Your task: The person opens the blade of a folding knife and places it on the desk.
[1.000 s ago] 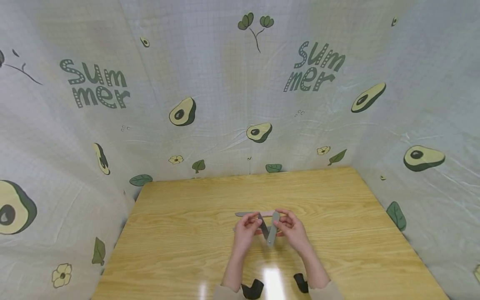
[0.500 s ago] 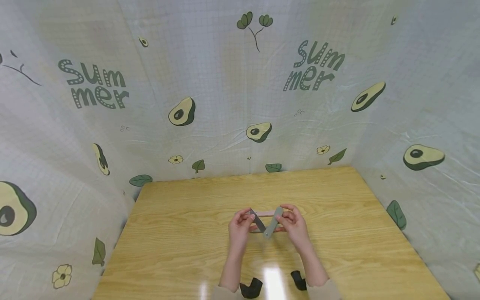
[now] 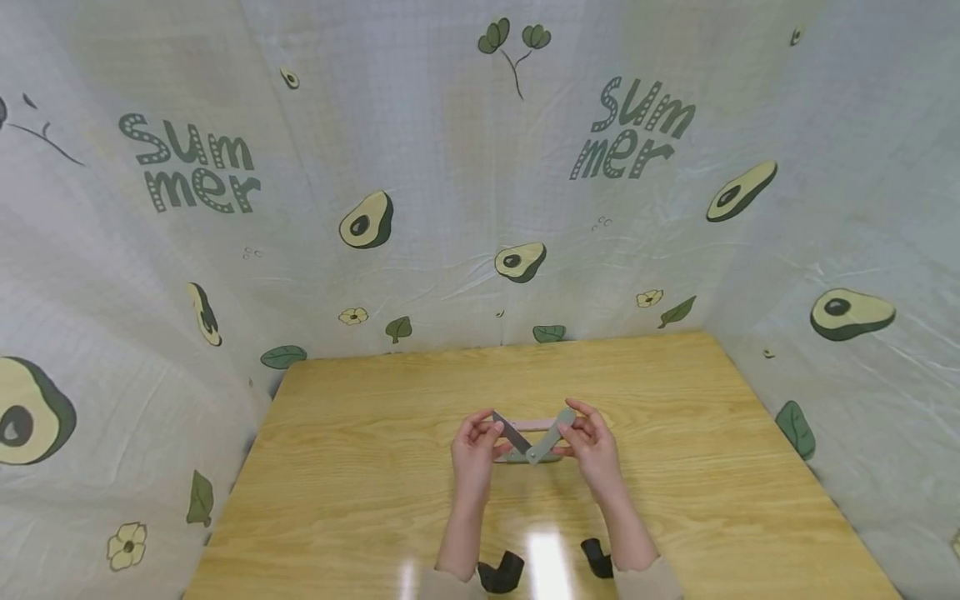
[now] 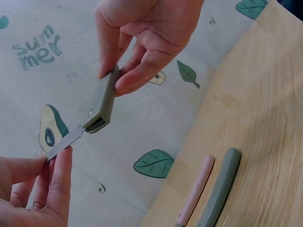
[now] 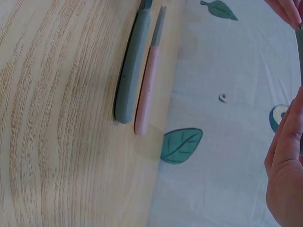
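Between my hands is a grey-green folding knife (image 3: 551,439), raised above the table and bent into a wide V at its pivot. My left hand (image 3: 474,454) pinches the blade (image 4: 66,142) near its tip. The handle's far end is held between thumb and fingers of my right hand (image 3: 595,450). In the right wrist view the held knife is mostly cut off by the edge. Behind and below it, two knives lie unfolded on the wood: one with a pink handle (image 4: 196,191), one with a green handle (image 4: 223,189), side by side.
The wooden table (image 3: 360,467) meets a printed curtain (image 3: 435,167) at its back and sides. Two dark curved objects (image 3: 502,573) show near my wrists at the bottom of the head view.
My hands have drawn apart and moved slightly away from me. The angle between the folding knife's blade and handle has widened from a narrow V to a broad one.
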Available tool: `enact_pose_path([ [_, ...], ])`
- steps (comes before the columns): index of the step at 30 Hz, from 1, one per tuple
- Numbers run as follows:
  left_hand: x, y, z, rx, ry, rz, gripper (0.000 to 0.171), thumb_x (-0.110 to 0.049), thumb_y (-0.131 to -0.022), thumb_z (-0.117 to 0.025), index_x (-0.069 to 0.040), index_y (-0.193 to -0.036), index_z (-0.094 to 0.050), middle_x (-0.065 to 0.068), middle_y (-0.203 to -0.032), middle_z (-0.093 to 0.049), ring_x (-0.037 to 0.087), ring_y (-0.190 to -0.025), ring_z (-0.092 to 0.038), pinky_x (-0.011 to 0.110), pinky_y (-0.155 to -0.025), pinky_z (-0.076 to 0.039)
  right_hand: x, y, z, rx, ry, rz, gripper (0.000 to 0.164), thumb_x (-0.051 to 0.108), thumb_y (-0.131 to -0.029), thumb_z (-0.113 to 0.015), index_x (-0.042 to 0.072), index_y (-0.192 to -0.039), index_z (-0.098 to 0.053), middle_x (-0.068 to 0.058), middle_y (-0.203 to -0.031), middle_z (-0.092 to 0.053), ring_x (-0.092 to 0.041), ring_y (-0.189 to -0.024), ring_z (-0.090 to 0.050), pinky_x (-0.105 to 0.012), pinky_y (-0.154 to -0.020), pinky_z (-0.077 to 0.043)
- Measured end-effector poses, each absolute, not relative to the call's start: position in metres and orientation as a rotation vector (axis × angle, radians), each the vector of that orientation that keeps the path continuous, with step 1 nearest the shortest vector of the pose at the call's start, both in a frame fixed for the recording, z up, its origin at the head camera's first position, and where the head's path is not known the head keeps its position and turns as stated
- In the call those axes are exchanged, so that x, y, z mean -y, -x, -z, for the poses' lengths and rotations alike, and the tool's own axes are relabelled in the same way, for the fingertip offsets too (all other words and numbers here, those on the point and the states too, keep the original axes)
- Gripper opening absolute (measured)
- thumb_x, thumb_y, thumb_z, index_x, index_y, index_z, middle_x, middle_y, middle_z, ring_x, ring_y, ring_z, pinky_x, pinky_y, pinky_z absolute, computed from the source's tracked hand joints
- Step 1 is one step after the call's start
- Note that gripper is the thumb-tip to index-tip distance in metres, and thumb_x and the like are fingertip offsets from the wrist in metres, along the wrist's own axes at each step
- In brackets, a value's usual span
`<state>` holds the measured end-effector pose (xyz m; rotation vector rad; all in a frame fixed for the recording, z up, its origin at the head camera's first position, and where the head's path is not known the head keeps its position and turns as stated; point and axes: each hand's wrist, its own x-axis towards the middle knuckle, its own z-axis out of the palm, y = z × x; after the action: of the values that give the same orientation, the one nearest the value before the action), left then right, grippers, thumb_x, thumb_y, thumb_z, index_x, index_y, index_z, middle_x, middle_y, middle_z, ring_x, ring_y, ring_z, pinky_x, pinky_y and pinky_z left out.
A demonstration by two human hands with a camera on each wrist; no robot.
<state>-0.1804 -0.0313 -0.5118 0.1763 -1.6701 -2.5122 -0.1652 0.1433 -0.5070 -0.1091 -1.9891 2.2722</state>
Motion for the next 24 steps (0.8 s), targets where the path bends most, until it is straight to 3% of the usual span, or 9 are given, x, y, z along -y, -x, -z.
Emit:
enact_pose_path([
  [8,0.0335,0.1817,0.5087,1.534,-0.254,2.571,0.031,0.006,-0.09,-0.061,0.015,-0.118,-0.051,0.003,-0.083,-0.057,0.014,-0.076,-0.066,0.029,-0.064,-0.061,-0.1428,0.1637,0.5042,1.867,0.113,-2.329,0.031,-0.004,-0.094,-0.057,0.001,-0.124,-0.048,-0.006,-0.097,-0.057,-0.012,-0.083,-0.062,-0.028,-0.071,-0.061],
  [20,0.034,0.1828,0.5072,1.441,-0.296,2.599,0.022,0.004,-0.093,-0.06,0.003,-0.113,-0.054,0.005,-0.088,-0.057,0.016,-0.08,-0.066,0.035,-0.073,-0.062,-0.1391,0.1615,0.5012,1.704,0.206,-2.399,0.028,-0.008,-0.094,-0.055,0.006,-0.117,-0.046,-0.003,-0.096,-0.054,-0.009,-0.084,-0.061,-0.028,-0.075,-0.061],
  [24,0.0326,0.1821,0.5064,1.385,-0.299,2.604,0.023,0.005,-0.092,-0.059,0.006,-0.114,-0.051,0.005,-0.088,-0.056,0.016,-0.078,-0.066,0.034,-0.071,-0.062,-0.1357,0.1605,0.5008,1.619,0.233,-2.416,0.025,-0.007,-0.094,-0.056,0.008,-0.113,-0.048,-0.003,-0.094,-0.054,-0.011,-0.085,-0.062,-0.03,-0.076,-0.061],
])
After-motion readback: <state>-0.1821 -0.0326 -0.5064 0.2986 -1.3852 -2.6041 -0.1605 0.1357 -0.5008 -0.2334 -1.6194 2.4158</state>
